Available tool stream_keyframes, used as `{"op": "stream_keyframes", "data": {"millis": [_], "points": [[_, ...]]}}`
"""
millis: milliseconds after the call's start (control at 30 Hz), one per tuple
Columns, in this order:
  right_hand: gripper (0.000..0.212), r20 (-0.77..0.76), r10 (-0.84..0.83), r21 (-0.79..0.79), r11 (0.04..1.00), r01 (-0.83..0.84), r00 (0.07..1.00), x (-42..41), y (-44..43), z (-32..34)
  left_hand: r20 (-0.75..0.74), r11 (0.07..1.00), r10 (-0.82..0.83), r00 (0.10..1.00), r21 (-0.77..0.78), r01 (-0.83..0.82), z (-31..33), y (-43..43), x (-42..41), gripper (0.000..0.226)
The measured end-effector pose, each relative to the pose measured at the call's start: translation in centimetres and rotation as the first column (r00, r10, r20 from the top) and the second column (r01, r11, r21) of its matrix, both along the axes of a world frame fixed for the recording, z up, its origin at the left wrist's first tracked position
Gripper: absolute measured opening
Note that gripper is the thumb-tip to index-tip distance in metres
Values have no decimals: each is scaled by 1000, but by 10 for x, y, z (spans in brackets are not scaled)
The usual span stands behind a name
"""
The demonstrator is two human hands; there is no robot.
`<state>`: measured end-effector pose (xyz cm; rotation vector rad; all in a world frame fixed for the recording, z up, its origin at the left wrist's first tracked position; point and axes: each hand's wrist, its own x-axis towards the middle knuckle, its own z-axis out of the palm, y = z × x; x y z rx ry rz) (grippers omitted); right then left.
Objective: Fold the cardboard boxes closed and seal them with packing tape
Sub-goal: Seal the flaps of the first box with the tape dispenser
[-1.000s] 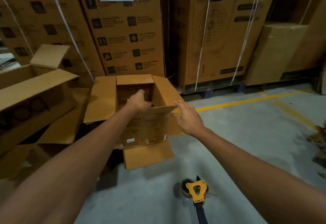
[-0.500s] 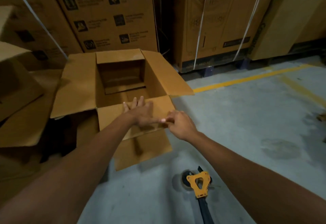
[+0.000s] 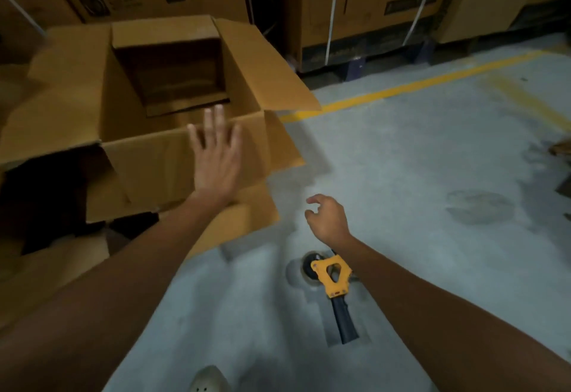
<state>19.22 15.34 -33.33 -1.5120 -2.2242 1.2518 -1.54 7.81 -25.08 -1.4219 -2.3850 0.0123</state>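
Left grip (image 3: pixel 216 160) is out flat, fingers straight and spread, palm down against the near flap (image 3: pixel 148 169) of the box (image 3: pixel 123 98). Nothing is held in it; it only presses. The fingertips (image 3: pixel 216 113) reach just past the flap's top edge, over the open mouth. The view is a little smeared here, so finer detail of the touch is lost.

The box sits on the floor (image 3: pixel 401 191) ahead and to my left, not yet closed. The far flap (image 3: pixel 163 32) stands up, and the left flap (image 3: pixel 61 89) and right flap (image 3: pixel 265 67) splay outward. So the box is right under my left grip and well off to the left of my right.

Right grip (image 3: pixel 327 221) is clear of the box, hanging over bare floor beside its near right corner. The fingers are loosely curled, thumb and forefinger a little apart, and it carries nothing.

The tape gun (image 3: pixel 332 277) lies on the floor just behind that wrist, near but untouched. Its yellow frame points toward the box and its dark handle (image 3: pixel 343 320) points back at me. My right forearm crosses its right edge.

Further out, a yellow line (image 3: pixel 401 92) runs across the floor. Strapped cartons (image 3: pixel 355 5) stand along the back. The toe of a shoe (image 3: pixel 207 381) shows at the bottom edge.
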Motion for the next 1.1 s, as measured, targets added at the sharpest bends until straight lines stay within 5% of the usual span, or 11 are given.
{"op": "stream_keyframes", "data": {"millis": [133,267,333,400,467,533,567,633,833,967,1100], "points": [[27,99,-3,-121,993,15,995,44,-14,-67,66,948,-313,947,-38,316,-72,1,87,78],[36,225,-20,-261,962,80,974,87,-33,-130,268,945,-306,914,-28,325,-135,-1,130,65],[28,292,20,-300,951,72,956,104,-44,-165,511,945,-188,839,-140,297,-159,-9,148,49],[16,389,84,-342,938,59,917,116,-56,-189,739,933,135,661,-319,166,-197,-17,165,33],[29,471,171,-364,931,14,865,123,-67,-213,821,872,471,322,-488,-33,-241,-27,181,28],[43,491,196,-390,921,13,849,130,-73,-233,813,790,565,-140,-582,-191,-273,-35,197,26],[46,487,192,-392,920,17,852,134,-72,-244,777,748,562,-285,-624,-227,-285,-35,208,22],[44,414,170,-418,908,21,894,141,-67,-260,738,698,532,-414,-660,-279,-303,-29,231,26],[45,218,-69,-318,938,138,974,175,-22,-249,831,743,374,-411,-534,-403,-308,38,288,26],[48,153,-404,-212,878,429,902,227,41,-237,847,906,167,-504,-333,-259,-287,107,337,26],[41,183,-528,-185,810,557,829,283,97,-237,856,947,185,-483,-287,-145,-275,159,375,27]]}}
